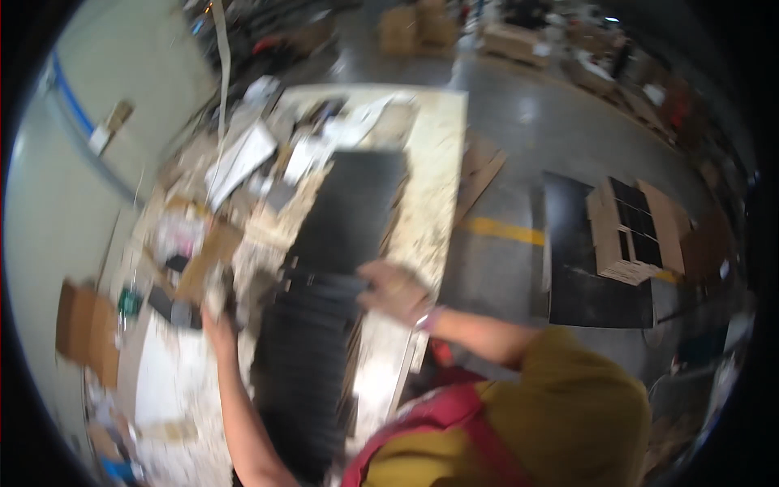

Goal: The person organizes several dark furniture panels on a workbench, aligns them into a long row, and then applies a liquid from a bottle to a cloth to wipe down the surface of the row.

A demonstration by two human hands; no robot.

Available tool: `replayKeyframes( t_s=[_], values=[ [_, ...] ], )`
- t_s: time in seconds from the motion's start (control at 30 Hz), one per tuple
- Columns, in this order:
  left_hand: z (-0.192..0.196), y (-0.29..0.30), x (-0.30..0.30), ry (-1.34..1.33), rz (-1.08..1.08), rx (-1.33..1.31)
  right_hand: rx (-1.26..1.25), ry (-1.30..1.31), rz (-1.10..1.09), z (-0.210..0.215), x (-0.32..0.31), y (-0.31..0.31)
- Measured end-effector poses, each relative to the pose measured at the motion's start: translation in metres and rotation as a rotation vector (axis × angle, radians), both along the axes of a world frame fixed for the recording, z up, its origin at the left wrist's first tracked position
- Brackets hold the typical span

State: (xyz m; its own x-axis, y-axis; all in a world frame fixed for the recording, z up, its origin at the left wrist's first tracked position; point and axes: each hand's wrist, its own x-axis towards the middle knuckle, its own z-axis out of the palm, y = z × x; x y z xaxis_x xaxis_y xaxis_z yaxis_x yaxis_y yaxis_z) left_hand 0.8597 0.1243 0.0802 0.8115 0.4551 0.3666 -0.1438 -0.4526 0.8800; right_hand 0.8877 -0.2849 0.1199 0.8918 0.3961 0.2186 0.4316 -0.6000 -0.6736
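Note:
A long dark stack of black panels (349, 203) lies lengthwise on the worktable, with brown edges along its right side. Across its near half the black pieces (304, 349) show several parallel ridges or seams. My right hand (395, 292), in a pale glove, rests at the stack's right edge, fingers stretched over the black surface. On the left, my left hand (217, 296) is beside the stack, near an open cardboard box. Motion smears its fingers, so whether it holds anything cannot be made out.
The pale worktable (442, 154) carries paper scraps and clutter at its far left. An open cardboard box (207, 260) stands left of the stack. On the floor at right, bundled brown and black boards (613, 231) sit on a black sheet (568, 268). A strap (223, 81) hangs at upper left.

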Motion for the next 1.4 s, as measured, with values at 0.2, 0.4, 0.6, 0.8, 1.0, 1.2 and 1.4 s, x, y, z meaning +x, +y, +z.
replayKeyframes(
  t_s=[0.2,0.4,0.6,0.8,1.0,1.2,1.4],
  values=[
    [-0.028,-0.043,0.057,0.627,-0.04,0.292,0.344,0.398,-0.008,-0.085,-0.025,-0.042],
    [-0.005,-0.057,0.03,0.543,-0.183,0.216,0.201,0.331,0.026,-0.071,-0.008,0.001],
    [0.048,-0.121,-0.029,0.196,-0.175,0.735,-0.198,-0.286,0.247,0.005,-0.001,0.019],
    [0.001,-0.089,-0.078,0.244,-0.194,0.907,-0.365,-0.214,0.395,-0.036,-0.023,0.078],
    [0.028,-0.086,-0.103,0.185,-0.19,0.301,-0.435,-0.112,0.393,-0.008,-0.053,0.074],
    [-0.012,-0.052,-0.15,0.275,-0.15,0.799,-0.378,-0.25,0.454,-0.03,-0.08,0.114],
    [0.038,-0.083,-0.162,0.196,-0.226,0.399,-0.302,-0.471,0.369,-0.028,-0.068,0.094]
  ],
)
